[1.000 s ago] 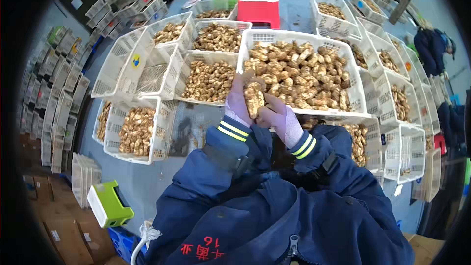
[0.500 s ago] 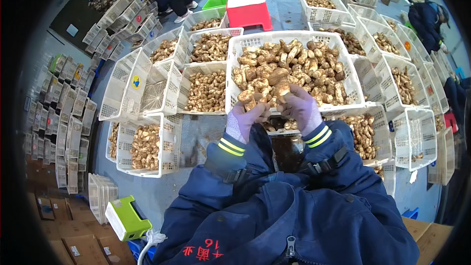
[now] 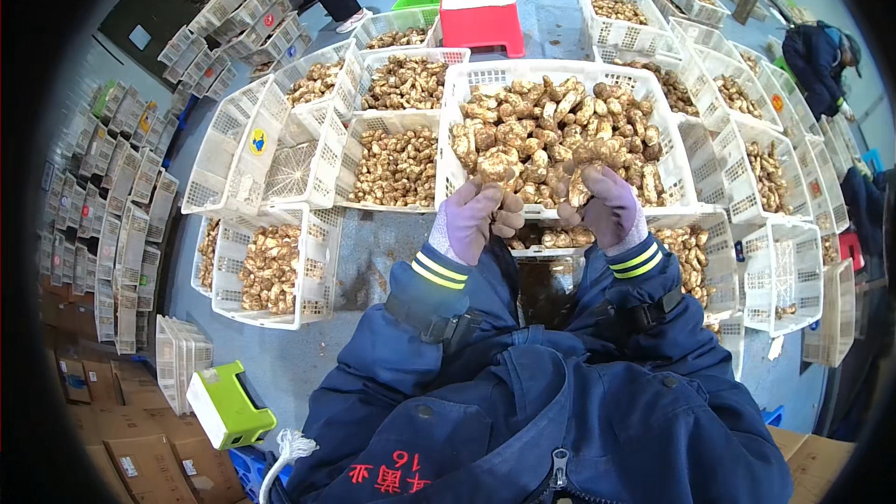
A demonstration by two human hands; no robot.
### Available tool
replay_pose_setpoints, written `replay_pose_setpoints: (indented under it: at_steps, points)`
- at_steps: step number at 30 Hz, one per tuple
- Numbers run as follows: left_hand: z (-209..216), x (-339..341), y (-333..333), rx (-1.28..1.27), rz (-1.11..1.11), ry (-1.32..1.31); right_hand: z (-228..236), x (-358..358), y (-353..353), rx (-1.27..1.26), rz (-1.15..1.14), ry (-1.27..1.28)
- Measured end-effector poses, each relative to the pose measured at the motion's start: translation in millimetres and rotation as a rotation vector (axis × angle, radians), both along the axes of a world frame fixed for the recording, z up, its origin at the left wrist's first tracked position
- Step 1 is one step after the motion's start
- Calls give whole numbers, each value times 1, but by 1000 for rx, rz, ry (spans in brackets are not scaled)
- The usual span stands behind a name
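A large white crate (image 3: 563, 68) of brown-and-cream, thick-stemmed mushrooms stands straight ahead of me. My left hand (image 3: 476, 217), in a lilac glove with darker fingers, is closed around a mushroom (image 3: 497, 166) above the crate's near edge. Its fingers partly cover that mushroom. My right hand (image 3: 609, 213), gloved alike, grips another mushroom (image 3: 579, 190) by the near right part of the same crate. A gap separates the two hands. Below them, more mushrooms (image 3: 551, 238) lie in a container between my knees, partly hidden.
Smaller mushroom crates flank me: one of small mushrooms (image 3: 390, 163) on the left, another (image 3: 271, 271) nearer, several on the right. A white crate (image 3: 784, 266) holds few pieces. A red stool (image 3: 482, 28) stands beyond. A green-and-white box (image 3: 229, 403) sits lower left. A co-worker (image 3: 821, 61) bends at the right.
My hands have moved apart, the right one shifting rightward with a mushroom. The mushrooms held close together before are now separated. At the far left, another person's legs have come into view.
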State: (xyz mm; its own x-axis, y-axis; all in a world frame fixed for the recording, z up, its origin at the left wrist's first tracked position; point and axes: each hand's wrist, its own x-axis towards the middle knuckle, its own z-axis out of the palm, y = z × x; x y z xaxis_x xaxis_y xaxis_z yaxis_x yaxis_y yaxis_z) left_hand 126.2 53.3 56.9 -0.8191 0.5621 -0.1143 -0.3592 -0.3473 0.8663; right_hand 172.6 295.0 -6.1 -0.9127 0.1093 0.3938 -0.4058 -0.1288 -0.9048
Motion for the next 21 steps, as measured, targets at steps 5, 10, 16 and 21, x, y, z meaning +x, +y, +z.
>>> replay_pose_setpoints:
  at_steps: [5,10,16,21]
  points:
    - [-2,-1,-3,-100,-7,6,24,3,-12,-13,-42,11]
    - [-12,-3,0,44,-4,-198,40,5,-28,-516,225,-480]
    - [0,-1,7,-26,-87,-9,26,6,-34,-708,270,-390]
    - [7,0,26,-318,76,158,27,10,-22,-697,291,-389]
